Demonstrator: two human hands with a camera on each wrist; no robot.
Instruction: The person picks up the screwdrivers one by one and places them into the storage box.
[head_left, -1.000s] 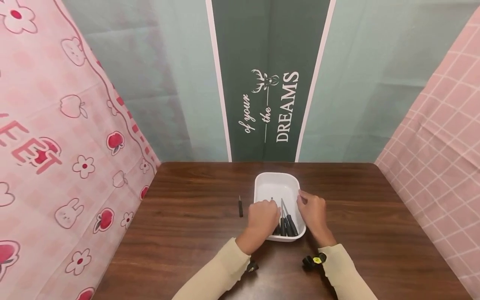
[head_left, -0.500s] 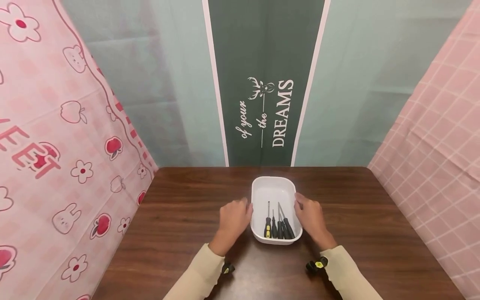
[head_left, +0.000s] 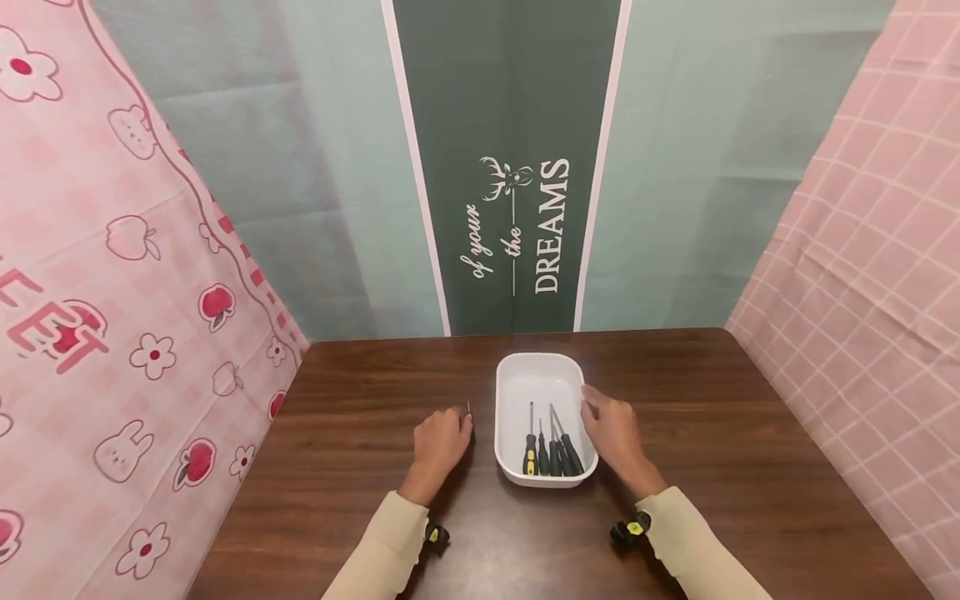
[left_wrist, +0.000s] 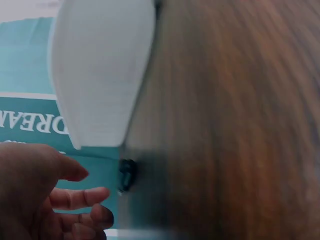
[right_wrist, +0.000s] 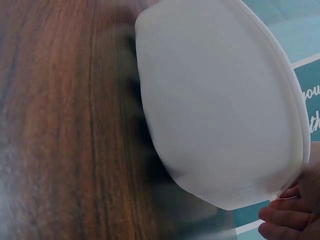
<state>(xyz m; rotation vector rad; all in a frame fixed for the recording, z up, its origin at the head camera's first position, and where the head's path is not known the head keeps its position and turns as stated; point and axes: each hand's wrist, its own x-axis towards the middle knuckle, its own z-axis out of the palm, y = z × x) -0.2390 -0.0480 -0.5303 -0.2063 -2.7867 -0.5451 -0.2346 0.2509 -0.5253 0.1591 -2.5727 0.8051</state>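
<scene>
A white rectangular tray (head_left: pixel 536 375) stands on the table with several black-handled screwdrivers (head_left: pixel 558 457) in its near half. One screwdriver beside them has a yellow-and-black handle (head_left: pixel 531 458). My right hand (head_left: pixel 617 433) grips the tray's right rim, also seen from the right wrist, where the fingers (right_wrist: pixel 286 218) are curled at the edge. Left of the tray, my left hand (head_left: pixel 438 442) is over a small dark screwdriver (left_wrist: pixel 127 175) on the table, mostly hidden in the head view. In the left wrist view thumb and fingers are spread, with a gap before the screwdriver.
A brown wood-grain table (head_left: pixel 337 483) lies under everything. A green cloth with lettering (head_left: pixel 517 167) hangs behind it, with pink cloths (head_left: pixel 172 350) at the sides. Each wrist wears a black strapped camera (head_left: pixel 630 529).
My left hand has moved left from over the tray, past its left rim, to the small screwdriver on the table. My right hand stays at the tray's right rim.
</scene>
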